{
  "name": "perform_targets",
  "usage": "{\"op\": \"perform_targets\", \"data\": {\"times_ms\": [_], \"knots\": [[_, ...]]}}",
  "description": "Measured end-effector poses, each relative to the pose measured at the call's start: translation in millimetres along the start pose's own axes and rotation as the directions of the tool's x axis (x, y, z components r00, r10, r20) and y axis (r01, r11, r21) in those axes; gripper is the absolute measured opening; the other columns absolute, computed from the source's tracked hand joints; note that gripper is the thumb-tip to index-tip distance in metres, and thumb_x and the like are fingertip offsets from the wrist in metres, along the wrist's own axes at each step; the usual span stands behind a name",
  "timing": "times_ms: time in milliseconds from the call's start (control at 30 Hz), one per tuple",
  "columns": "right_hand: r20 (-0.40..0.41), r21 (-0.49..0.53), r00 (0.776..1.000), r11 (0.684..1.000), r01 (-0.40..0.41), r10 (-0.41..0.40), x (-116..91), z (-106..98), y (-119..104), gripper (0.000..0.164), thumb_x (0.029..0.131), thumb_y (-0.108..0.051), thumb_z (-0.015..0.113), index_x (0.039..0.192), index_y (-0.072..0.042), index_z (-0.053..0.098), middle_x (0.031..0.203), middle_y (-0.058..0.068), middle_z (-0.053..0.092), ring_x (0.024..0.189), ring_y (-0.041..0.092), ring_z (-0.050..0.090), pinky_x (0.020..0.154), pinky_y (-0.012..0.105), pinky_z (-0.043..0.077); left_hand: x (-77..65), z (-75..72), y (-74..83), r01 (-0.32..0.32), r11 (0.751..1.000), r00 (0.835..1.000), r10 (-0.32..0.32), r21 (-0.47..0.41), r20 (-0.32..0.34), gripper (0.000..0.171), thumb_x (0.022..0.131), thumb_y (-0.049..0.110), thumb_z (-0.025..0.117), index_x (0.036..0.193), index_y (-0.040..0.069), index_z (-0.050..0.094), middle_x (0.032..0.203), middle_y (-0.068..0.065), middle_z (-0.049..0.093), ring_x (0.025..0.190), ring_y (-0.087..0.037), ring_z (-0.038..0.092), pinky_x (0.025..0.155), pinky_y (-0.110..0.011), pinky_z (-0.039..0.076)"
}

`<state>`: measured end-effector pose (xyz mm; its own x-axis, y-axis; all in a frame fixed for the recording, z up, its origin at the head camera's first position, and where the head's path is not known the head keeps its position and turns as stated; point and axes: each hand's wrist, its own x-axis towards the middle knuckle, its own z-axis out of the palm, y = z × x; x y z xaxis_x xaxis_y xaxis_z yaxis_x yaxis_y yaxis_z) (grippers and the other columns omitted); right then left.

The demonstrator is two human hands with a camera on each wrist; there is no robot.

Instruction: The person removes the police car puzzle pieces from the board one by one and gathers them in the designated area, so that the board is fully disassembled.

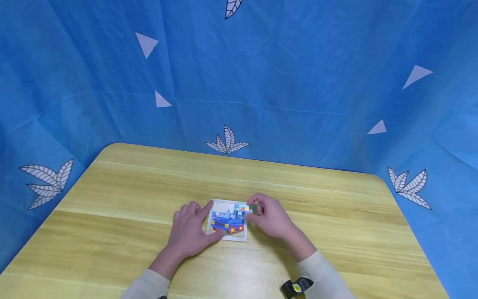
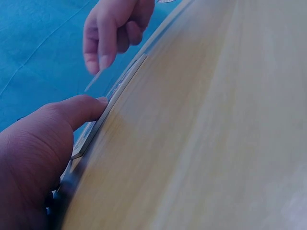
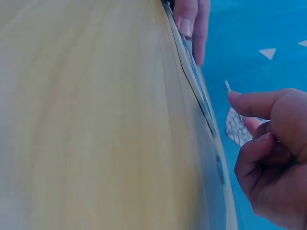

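Observation:
A small jigsaw puzzle [image 1: 227,222] in a pale frame, picturing a blue vehicle with red wheels, lies flat on the wooden table. My left hand [image 1: 190,230] rests at its left side, the index fingertip at the top left corner and the thumb [image 2: 88,108] on the near edge. Over the puzzle's upper right, my right hand [image 1: 270,216] pinches a thin puzzle piece [image 2: 93,81] between thumb and forefinger, its other fingers curled in. Edge-on in the right wrist view, the piece [image 3: 228,86] stands tilted above the frame; its picture is mostly hidden.
The wooden table [image 1: 149,187] has rounded far corners. Behind and beside it hangs a blue cloth [image 1: 298,83] printed with white leaves and triangles. A black wrist strap [image 1: 296,287] is at the right cuff.

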<state>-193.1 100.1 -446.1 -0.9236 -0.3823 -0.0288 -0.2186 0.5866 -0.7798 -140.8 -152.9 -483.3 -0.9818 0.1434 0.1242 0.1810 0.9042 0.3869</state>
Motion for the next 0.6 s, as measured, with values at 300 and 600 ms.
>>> {"op": "perform_targets", "data": {"times_ms": [300,600], "knots": [[-0.067,-0.01,0.996,0.998,-0.064,0.064,-18.5,-28.0,22.4,0.028,0.085,-0.017,0.081,0.108,-0.014,0.066,0.06,-0.003,0.039,0.05,0.011,0.033,0.053,0.029,0.033,-0.3,0.5,0.2,0.009,1.0,1.0,-0.009,-0.006,0.007,0.097,0.073,0.074,0.069,0.149,0.017,0.05,0.095,0.002,0.037,0.084,-0.019,0.031,0.075,-0.037,0.025],[-0.115,-0.041,0.99,0.995,-0.09,0.085,-27.7,-49.8,45.9,0.029,0.083,-0.014,0.082,0.107,-0.011,0.066,0.062,-0.002,0.039,0.052,0.012,0.034,0.053,0.03,0.033,-0.5,1.7,0.1,0.01,1.0,1.0,-0.01,-0.011,-0.009,0.097,0.072,0.074,0.07,0.148,0.017,0.052,0.096,0.002,0.038,0.084,-0.019,0.032,0.075,-0.038,0.025]]}}
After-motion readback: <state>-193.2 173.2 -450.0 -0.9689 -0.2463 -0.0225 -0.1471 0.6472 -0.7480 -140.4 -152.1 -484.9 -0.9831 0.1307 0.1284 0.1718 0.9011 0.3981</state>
